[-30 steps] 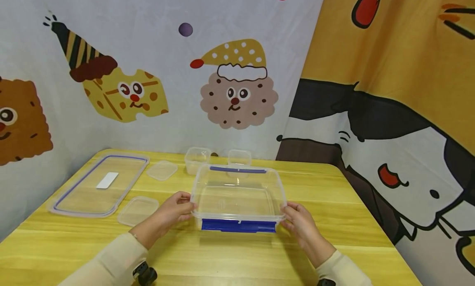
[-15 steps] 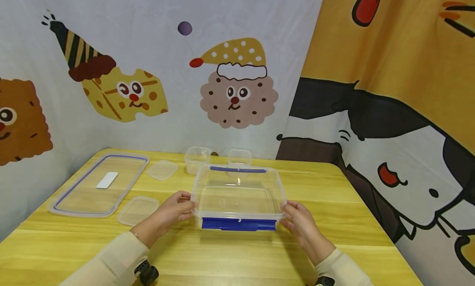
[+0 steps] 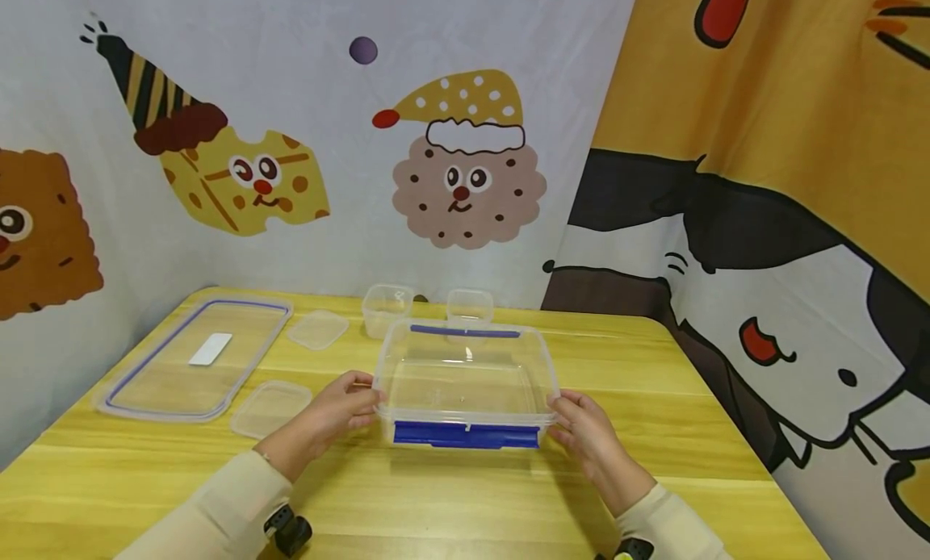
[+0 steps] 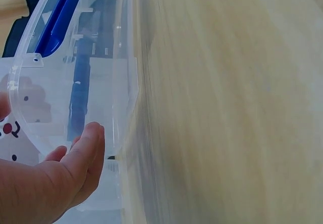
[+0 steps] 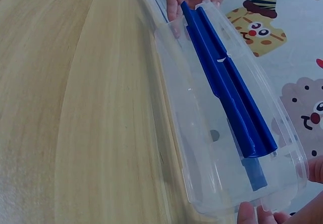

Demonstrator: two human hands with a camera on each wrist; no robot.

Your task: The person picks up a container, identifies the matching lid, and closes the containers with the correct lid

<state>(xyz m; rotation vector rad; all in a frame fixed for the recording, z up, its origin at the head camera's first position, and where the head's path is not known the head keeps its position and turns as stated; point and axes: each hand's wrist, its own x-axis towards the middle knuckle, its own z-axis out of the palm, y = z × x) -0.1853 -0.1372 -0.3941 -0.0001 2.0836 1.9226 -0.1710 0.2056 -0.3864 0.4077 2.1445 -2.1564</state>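
A large clear plastic food container (image 3: 465, 386) with blue side latches stands upright and lidless in the middle of the table. My left hand (image 3: 337, 411) grips its left end, thumb at the rim and fingers under it. At the opposite end, my right hand (image 3: 590, 447) holds the rim the same way. The left wrist view shows the left fingers (image 4: 86, 153) against the clear wall. In the right wrist view, the front blue latch (image 5: 227, 82) hangs folded out from the rim. Whether the container's base touches the table cannot be told for sure.
On the left lies a large clear lid (image 3: 174, 382) with a blue seal and a white label (image 3: 211, 349). Two small clear lids, a nearer one (image 3: 269, 409) and a farther one (image 3: 318, 330), lie beside it. Two small clear tubs (image 3: 385, 308) stand behind the container, near the curtain (image 3: 291, 261).
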